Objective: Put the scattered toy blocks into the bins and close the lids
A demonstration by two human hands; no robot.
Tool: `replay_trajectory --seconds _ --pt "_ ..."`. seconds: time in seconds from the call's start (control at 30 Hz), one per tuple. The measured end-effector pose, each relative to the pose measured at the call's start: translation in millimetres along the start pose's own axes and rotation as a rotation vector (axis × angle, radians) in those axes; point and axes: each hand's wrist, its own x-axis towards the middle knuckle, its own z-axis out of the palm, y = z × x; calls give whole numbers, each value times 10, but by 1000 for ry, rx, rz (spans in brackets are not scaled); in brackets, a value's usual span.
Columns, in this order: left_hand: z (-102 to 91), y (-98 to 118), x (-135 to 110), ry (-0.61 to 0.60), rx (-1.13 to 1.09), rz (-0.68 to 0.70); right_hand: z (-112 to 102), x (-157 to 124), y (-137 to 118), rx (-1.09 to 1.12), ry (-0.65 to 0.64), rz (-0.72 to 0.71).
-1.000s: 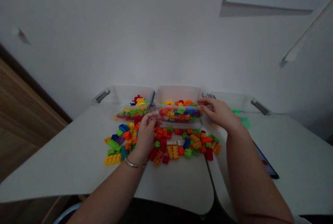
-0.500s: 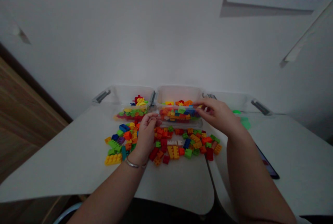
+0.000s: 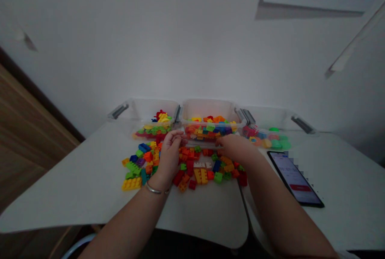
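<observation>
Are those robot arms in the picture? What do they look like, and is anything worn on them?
No, these are a person's bare arms. The left hand and right hand wear no gloves, and no sleeve shows on the forearms. A thin, shiny silver-coloured bangle circles the left wrist; the right wrist shows no jewellery.

My left hand stands on its edge with the fingers curled forward, a thin bangle around the wrist. My right hand lies palm down, well apart from my left hand and to its right, fingers pointing toward it. My left forearm and right forearm angle inward toward my left hand.
</observation>
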Motion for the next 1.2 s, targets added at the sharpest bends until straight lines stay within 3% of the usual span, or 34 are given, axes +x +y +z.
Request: replay_trajectory --seconds 0.17,0.37,0.67,0.83,0.9,1.03,1.2 --pt "3 2 0 0 -1 4 67 25 -130 -66 1 90" --pt "-1 12 1 -5 25 9 69 30 -204 -63 21 100" --pt "3 15 -3 1 24 2 108 33 -149 -3 107 -33" --pt "3 15 -6 5 8 -5 -48 -37 -138 168 171 -256" --pt "-4 7 -5 3 3 -1 -124 -76 -98 266 269 -306" --pt "-23 -5 5 4 6 2 -201 -96 75 387 599 -292" --pt "-33 4 17 8 10 -9 -148 -7 290 564 994 -79"
